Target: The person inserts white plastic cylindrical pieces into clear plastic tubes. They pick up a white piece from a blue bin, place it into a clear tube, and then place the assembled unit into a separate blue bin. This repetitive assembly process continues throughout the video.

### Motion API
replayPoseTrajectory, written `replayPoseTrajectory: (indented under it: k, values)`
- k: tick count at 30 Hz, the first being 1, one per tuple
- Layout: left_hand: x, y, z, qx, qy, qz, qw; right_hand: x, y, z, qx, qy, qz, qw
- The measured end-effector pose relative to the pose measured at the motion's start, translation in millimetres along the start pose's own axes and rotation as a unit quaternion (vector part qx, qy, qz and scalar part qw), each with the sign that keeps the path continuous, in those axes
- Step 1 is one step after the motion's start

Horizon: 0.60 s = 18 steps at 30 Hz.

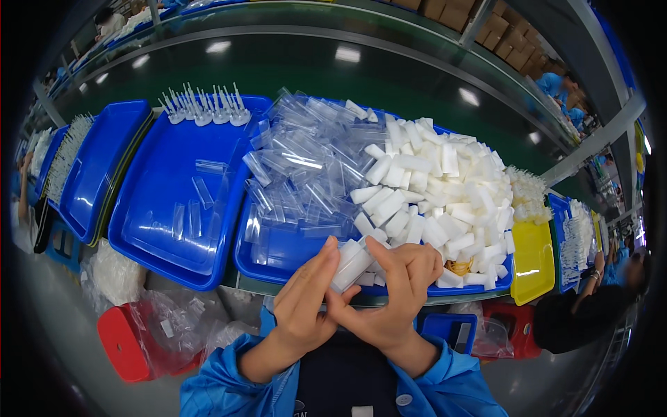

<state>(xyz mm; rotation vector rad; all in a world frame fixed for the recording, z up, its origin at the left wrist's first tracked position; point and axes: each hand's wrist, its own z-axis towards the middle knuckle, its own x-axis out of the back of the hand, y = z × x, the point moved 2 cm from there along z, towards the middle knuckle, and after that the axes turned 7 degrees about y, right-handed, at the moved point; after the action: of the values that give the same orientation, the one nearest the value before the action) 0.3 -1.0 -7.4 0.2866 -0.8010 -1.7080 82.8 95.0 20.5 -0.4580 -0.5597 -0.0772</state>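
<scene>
Between my left hand [303, 300] and my right hand [388, 295], close to the tray's near edge, is a white block with a clear plastic sleeve [351, 265]. The fingers of both hands are closed on it from either side; how far the block sits inside the sleeve I cannot tell. Just beyond, a blue tray [278, 259] bears a heap of clear plastic sleeves [306, 156] on its left. A larger pile of white blocks [417, 181] fills its right, with some yellow rubber bands [459, 267] near its front.
At left, another blue tray [156, 208] holds several loose clear sleeves and a row of white stemmed parts [205, 108]. A yellow tray [533, 267] stands right. Below are red stools [124, 340] and plastic bags [177, 326]. Another person's dark sleeve [566, 320] is at far right.
</scene>
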Motion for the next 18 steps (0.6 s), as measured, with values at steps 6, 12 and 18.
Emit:
replayPoseTrajectory:
  k: [6,12,18]
  values:
    - [36.6,-18.7,13.2,0.038,0.08,-0.011,0.996,-16.5,-8.4,19.5,-0.083,-0.004,0.269,0.96]
    - [87.0,-38.9,17.5,0.173,0.26,-0.213,0.926,-63.3,-26.9,18.3,0.078,-0.203,0.222,0.951]
    - [88.8,-41.0,15.9,0.181,0.247,-0.19,0.933,-90.1,-38.5,15.9,0.098,-0.227,0.12,0.961]
